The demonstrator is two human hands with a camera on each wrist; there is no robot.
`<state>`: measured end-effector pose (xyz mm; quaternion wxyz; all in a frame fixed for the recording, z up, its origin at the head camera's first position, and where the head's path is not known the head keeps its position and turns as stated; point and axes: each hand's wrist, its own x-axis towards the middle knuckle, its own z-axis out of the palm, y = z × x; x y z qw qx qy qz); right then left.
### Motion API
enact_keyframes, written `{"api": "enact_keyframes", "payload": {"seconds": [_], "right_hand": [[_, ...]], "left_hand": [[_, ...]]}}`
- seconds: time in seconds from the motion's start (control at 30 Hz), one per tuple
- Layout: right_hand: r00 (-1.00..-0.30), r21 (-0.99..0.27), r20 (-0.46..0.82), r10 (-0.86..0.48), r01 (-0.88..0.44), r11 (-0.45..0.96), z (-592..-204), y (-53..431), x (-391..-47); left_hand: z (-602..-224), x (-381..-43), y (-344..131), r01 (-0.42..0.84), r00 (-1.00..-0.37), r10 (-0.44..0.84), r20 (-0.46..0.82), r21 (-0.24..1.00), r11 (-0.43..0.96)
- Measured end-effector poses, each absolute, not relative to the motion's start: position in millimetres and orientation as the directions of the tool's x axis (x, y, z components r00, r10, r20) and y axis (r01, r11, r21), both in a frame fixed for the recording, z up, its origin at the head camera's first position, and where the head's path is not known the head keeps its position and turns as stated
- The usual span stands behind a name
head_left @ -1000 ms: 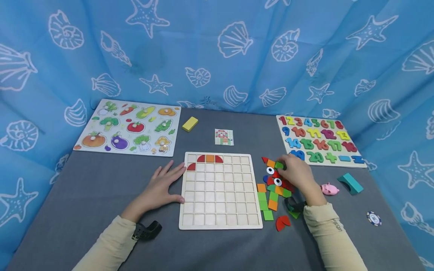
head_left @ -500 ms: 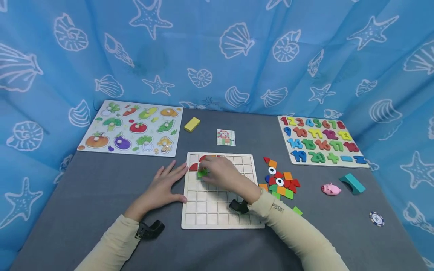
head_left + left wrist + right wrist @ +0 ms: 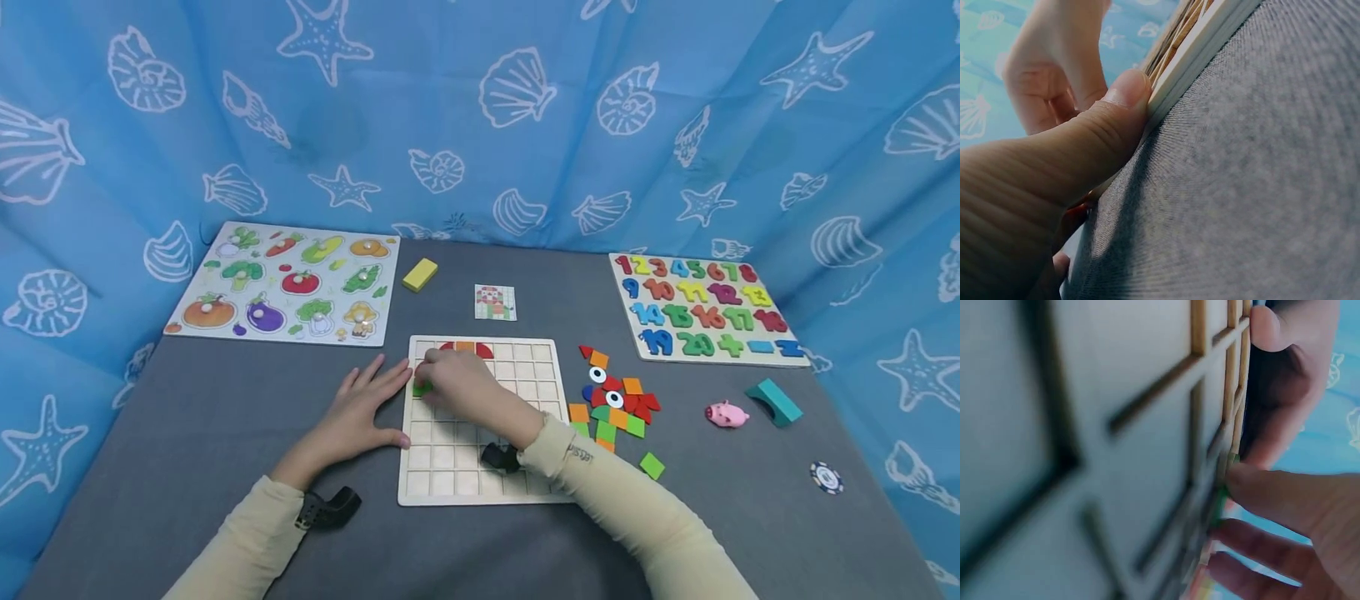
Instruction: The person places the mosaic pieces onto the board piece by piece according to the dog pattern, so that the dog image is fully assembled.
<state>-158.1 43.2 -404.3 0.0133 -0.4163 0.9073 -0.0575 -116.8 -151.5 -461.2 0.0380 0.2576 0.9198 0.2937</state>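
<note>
A wooden grid board lies on the grey cloth. Along its left edge rests my left hand, fingers spread; in the left wrist view the thumb touches the board's side. Over the upper left cells, my right hand pinches a green square tile between thumb and fingers, at the left column. The right wrist view shows this tile at the fingertips, close to the grid. Red quarter-round tiles flank an orange square tile in the top row. My right hand hides part of the upper left cells.
Loose coloured tiles lie right of the board. Behind it are a small pattern card and a yellow block. A vegetable puzzle stands left, a number puzzle right. A pink pig, teal arch block and chip lie at right.
My right hand has taken a green tile from the loose pile and carried it left over the board, then slightly further left to the first column. My left hand has stayed at the board's edge.
</note>
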Motion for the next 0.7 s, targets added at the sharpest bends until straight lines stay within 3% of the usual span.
{"api": "enact_keyframes", "payload": {"seconds": [0.13, 0.23, 0.5, 0.7], "right_hand": [[-0.654, -0.143, -0.040, -0.756, -0.745, 0.652, -394, 56, -153], [-0.705, -0.221, -0.056, -0.707, -0.681, 0.698, -383, 80, -153], [-0.916, -0.283, 0.017, -0.400, -0.388, 0.877, -380, 189, -159], [-0.977, -0.277, -0.077, -0.199, -0.171, 0.945, -391, 252, -152]], "left_hand": [[-461, -116, -151, 0.444, -0.866, 0.495, 0.071, 0.567, 0.694], [-461, -116, -149, 0.434, -0.870, 0.490, 0.063, 0.570, 0.697], [-459, -117, -148, 0.431, -0.873, 0.482, 0.073, 0.574, 0.696], [-458, -115, -149, 0.445, -0.872, 0.480, 0.100, 0.571, 0.690]]}}
